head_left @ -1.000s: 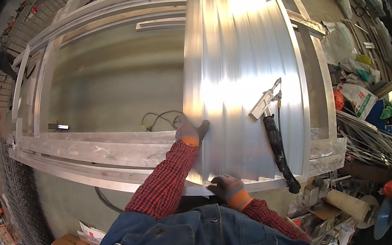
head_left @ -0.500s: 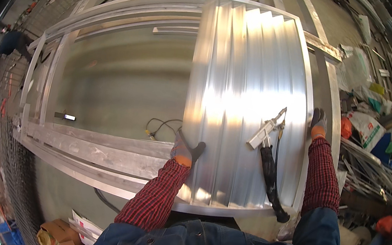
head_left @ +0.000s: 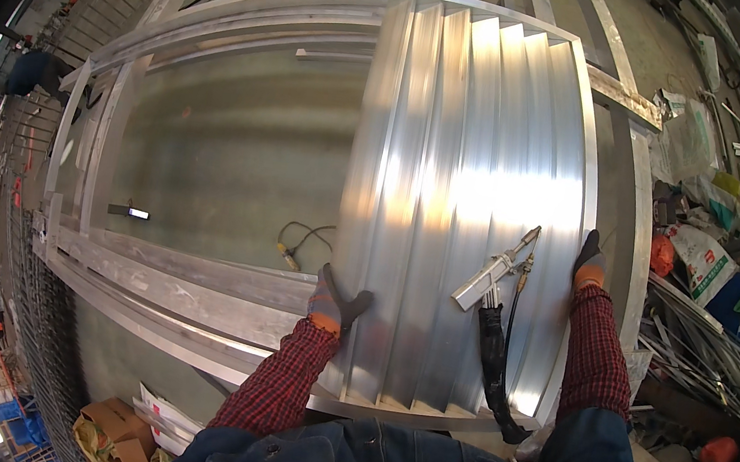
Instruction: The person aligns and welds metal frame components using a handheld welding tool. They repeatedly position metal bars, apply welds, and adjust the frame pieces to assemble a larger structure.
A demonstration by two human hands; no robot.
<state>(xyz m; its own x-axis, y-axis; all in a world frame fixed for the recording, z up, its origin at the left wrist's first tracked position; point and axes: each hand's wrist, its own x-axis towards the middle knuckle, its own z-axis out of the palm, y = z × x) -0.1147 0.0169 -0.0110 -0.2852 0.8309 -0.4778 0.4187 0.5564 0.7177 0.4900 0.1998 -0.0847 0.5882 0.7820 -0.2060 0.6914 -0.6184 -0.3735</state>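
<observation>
A stack of shiny ribbed aluminium slats [head_left: 460, 196] lies inside a large rectangular metal frame [head_left: 232, 4]. My left hand [head_left: 334, 300], in a grey and orange glove, presses flat on the slats' left edge. My right hand [head_left: 589, 262], gloved the same way, grips the right edge of the slat stack by the frame rail. A welding torch [head_left: 495, 282] with a black hose [head_left: 494, 371] rests loose on the slats between my hands. Both sleeves are red plaid.
A yellow-tipped cable [head_left: 292, 248] lies on the floor inside the frame. Bags, scrap and metal strips [head_left: 714, 270] pile up at the right. Cardboard [head_left: 109, 436] sits at the lower left beside wire mesh [head_left: 27, 315]. A person [head_left: 33, 70] crouches at the far left.
My right hand has moved from the near edge of the slats out to their right edge. The left hand stays on the left edge. The view has shifted over the frame.
</observation>
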